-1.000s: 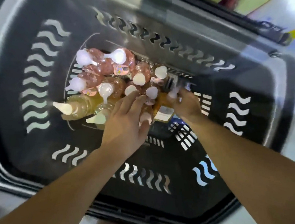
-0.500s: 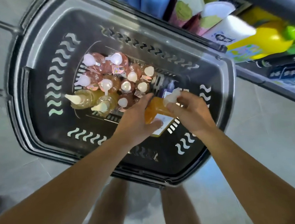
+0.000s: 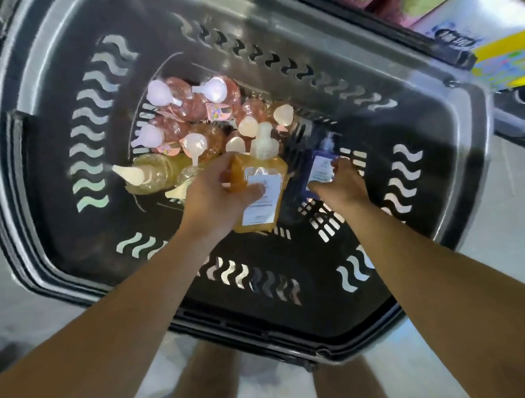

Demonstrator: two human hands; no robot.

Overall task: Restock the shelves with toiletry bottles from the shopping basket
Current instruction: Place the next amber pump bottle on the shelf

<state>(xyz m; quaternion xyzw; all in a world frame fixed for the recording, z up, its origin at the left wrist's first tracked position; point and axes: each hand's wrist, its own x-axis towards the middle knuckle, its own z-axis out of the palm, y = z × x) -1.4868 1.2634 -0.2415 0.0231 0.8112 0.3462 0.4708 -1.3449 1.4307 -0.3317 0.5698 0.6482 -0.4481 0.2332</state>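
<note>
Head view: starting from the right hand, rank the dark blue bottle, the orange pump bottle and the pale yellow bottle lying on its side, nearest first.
1. Dark blue bottle: at the right hand, its fingers on the label.
2. Orange pump bottle: to the left, gripped by the left hand.
3. Pale yellow bottle: farthest, at the basket floor's left side.

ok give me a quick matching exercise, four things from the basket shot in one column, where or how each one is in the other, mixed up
Things:
1. orange bottle
2. dark blue bottle
3. pink bottles
4. yellow bottle

States:
A. lying on its side, left part of the basket
B. held by the left hand
C. clustered at the far side
D. at the right hand fingertips

Pairs: 1-B, 2-D, 3-C, 4-A
</note>
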